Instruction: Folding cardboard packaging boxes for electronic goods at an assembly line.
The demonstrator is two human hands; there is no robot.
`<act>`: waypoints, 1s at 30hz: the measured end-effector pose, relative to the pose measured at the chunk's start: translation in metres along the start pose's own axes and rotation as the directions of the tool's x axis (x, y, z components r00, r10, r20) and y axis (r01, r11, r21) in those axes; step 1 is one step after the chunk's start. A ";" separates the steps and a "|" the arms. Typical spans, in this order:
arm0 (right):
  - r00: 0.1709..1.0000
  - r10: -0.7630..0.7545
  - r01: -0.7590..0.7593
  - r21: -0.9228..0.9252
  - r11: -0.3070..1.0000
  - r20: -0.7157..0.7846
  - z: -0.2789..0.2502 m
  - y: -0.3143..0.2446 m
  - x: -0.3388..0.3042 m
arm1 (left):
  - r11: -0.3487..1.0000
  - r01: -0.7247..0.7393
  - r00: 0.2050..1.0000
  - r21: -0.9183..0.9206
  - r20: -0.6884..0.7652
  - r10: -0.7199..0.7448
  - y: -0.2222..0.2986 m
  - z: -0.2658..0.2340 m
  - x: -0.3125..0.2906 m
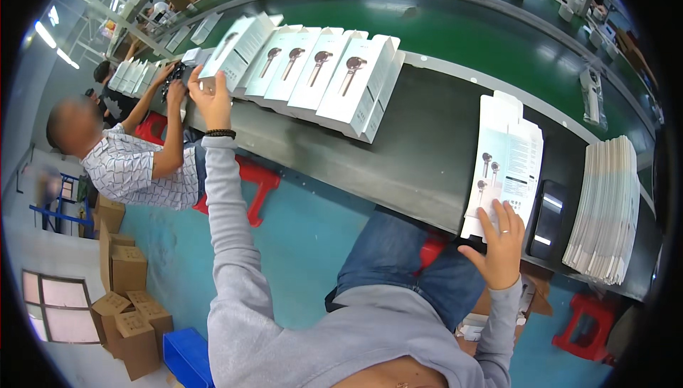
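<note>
My left hand (213, 103) reaches to the far left, its thumb and fingers gripping the lower end of a white carton (238, 43). This carton leans at the left end of a row of standing white cartons (348, 78), each printed with a dark handheld device. My right hand (501, 242) lies with fingers spread on the near end of a flat, unfolded carton (505, 160) of the same print. That flat carton rests on the dark bench (427, 139) in front of me.
A black smartphone (548, 217) and a thick stack of flat cartons (605, 206) lie at the right. Beyond the bench runs a green conveyor belt (405, 14). A co-worker (142, 160) works at the left. Red stools (587, 327), brown boxes (128, 270) and a blue bin (186, 359) stand on the floor.
</note>
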State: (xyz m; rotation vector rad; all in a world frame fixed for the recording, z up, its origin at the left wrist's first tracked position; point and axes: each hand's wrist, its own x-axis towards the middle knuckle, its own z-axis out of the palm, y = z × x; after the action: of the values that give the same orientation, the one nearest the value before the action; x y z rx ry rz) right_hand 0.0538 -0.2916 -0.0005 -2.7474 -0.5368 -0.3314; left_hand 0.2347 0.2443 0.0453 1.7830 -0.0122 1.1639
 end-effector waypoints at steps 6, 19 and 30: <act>0.999 -0.031 0.031 -0.001 1.000 0.007 0.002 0.004 0.000 | 0.995 -0.002 0.997 0.099 0.073 -0.005 -0.011 0.005 -0.003; 0.903 0.087 0.366 0.861 0.352 -0.420 -0.037 -0.056 0.009 | 0.583 -0.722 0.276 -0.372 0.619 0.736 0.229 0.106 -0.196; 0.923 0.054 0.167 0.523 0.836 -0.381 -0.048 -0.043 0.004 | 0.733 -0.434 0.255 -0.523 0.710 0.657 0.241 0.097 -0.184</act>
State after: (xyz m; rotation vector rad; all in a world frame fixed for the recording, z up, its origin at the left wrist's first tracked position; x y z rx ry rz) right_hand 0.0324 -0.2698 0.0560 -2.0416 -0.5105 -0.6076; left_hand 0.0892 -0.0370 0.0786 2.0216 -1.4785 0.4677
